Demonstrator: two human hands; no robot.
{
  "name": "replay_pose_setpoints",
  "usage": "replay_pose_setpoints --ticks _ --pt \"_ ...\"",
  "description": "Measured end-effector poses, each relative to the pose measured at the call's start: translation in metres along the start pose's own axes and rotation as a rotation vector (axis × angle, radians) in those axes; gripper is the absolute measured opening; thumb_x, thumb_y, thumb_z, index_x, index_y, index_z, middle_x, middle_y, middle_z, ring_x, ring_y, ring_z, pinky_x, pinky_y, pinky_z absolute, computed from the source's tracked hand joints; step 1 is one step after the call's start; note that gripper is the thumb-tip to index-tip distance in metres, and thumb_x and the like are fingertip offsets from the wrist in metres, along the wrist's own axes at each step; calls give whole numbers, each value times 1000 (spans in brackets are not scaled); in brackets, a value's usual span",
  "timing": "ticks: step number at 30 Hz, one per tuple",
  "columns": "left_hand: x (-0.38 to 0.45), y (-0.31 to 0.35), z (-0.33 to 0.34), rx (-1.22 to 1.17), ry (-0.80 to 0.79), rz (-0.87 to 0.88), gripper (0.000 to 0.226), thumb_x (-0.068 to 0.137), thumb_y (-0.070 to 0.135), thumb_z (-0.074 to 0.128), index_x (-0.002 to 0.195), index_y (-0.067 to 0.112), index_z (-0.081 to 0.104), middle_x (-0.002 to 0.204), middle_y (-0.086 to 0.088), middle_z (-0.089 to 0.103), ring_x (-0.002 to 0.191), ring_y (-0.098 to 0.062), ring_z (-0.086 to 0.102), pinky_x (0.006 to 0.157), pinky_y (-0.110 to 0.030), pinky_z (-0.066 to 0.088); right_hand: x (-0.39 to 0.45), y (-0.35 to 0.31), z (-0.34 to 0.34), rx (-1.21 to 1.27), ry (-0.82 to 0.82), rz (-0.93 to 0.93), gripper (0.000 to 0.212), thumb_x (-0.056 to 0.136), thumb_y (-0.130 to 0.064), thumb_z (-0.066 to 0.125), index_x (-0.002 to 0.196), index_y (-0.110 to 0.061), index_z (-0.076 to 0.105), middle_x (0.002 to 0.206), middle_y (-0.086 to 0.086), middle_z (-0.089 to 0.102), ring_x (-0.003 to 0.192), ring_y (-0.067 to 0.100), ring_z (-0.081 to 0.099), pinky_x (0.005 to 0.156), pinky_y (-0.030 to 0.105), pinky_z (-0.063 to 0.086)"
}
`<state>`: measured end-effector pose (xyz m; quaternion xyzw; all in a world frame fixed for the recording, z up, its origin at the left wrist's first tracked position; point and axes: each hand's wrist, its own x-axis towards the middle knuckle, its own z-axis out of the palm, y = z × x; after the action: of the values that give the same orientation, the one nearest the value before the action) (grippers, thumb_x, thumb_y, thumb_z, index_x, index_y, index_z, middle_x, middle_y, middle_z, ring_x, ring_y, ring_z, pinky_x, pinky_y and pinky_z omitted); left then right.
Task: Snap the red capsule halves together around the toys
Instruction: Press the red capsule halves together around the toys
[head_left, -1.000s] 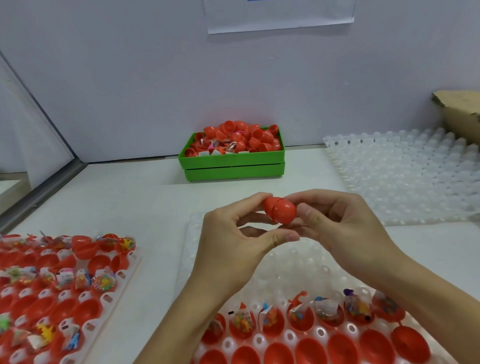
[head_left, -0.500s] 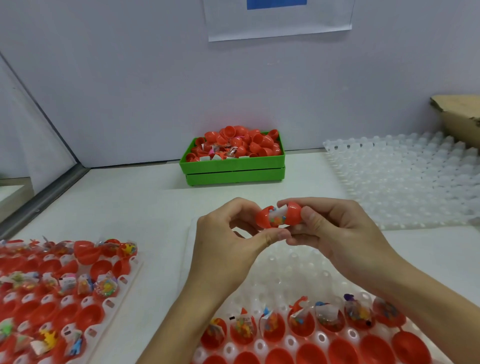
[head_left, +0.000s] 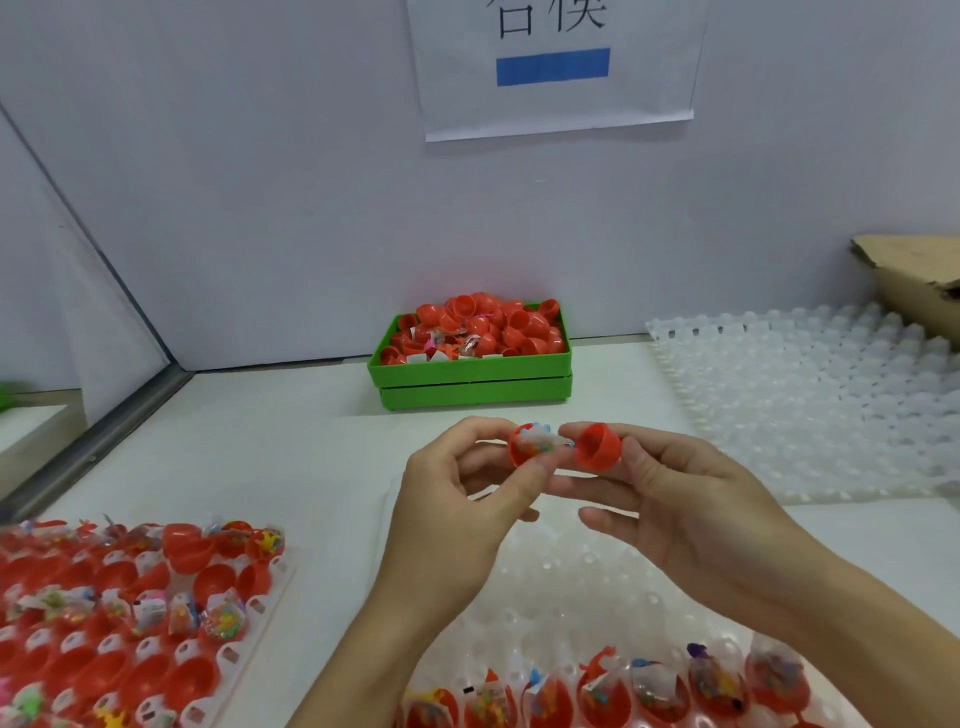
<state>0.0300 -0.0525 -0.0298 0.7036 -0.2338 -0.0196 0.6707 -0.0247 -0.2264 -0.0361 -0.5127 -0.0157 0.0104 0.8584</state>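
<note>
White table (head_left: 291, 441): green bin (head_left: 472, 376), three trays (head_left: 810, 395) (head_left: 582, 582) (head_left: 228, 649), cardboard box (head_left: 919, 286).

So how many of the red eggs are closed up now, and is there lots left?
No closed capsule shows. In hand: the left hand pinches a half holding a bagged toy, the right hand pinches the empty half, held apart, not snapped. Left: open, toy-filled halves in the near tray, many more in the left tray, and loose halves in the green bin.
</note>
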Motion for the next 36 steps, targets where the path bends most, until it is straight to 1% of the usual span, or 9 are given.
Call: replay_pose_setpoints --ticks 7,11,16,20,24,28,30,33,36 --pt "14 2 -2 -115 18 -122 28 75 33 73 98 16 73 86 -5 78 81 -18 74 62 -22 56 8 -14 -1 18 2 57 38 91 -21 46 120 -5 65 117 13 72 108 26 70 72 24 59" --pt "41 5 -7 -47 55 -153 17 81 21 77 94 12 71 82 -6 77 79 -19 74 61 -21 55 27 -30 0 -63 62 40 34 92 -20 50 118 -3 64 111 12 74 102 24 72 70 22 59" --pt "99 10 -17 168 126 -114 23 78 13 81 89 4 63 74 -10 75 60 -17 69 57 -26 58 78 -47 15 -205 76 -30 24 103 -9 45 107 -2 68 103 12 76 93 22 74 69 21 58" --pt "158 11 -36 352 176 -88 22 78 12 82 85 11 62 71 -3 74 53 -13 68 54 -23 56 135 -58 26 -320 123 -61 28 103 -2 43 90 -8 66 86 10 72 79 20 71 65 18 57" --pt "208 5 -50 781 187 75 24 77 26 84 83 16 63 70 2 64 60 -8 59 46 -9 39 191 -66 22 -561 218 -50 23 103 -5 46 115 0 65 85 4 69 76 16 69 64 17 58" --pt "239 -4 -52 1089 -38 139 28 78 18 83 88 12 58 83 -4 61 73 -19 59 61 -25 45 227 -74 4 -1142 238 -99 30 100 -7 52 127 -9 65 117 7 70 104 23 66 88 27 51" --pt "247 -5 -50 1221 -138 145 30 78 15 83 89 10 56 87 -5 58 76 -22 59 65 -35 51 235 -75 -1 -1330 194 -86 32 98 -4 51 126 -9 66 124 9 68 112 23 62 88 23 43" --pt "255 -3 -50 1332 -200 181 31 77 11 82 91 9 54 86 -7 58 75 -24 59 66 -40 54 240 -74 -6 -1365 187 -131 38 95 2 53 130 -10 62 121 8 67 98 17 59 81 22 41" --pt "256 -1 -54 1365 -192 240 27 81 13 80 93 7 57 89 -8 62 77 -24 63 72 -45 57 243 -71 -10 -1374 182 -249 34 94 2 56 123 -11 66 114 6 70 93 13 56 81 23 42"
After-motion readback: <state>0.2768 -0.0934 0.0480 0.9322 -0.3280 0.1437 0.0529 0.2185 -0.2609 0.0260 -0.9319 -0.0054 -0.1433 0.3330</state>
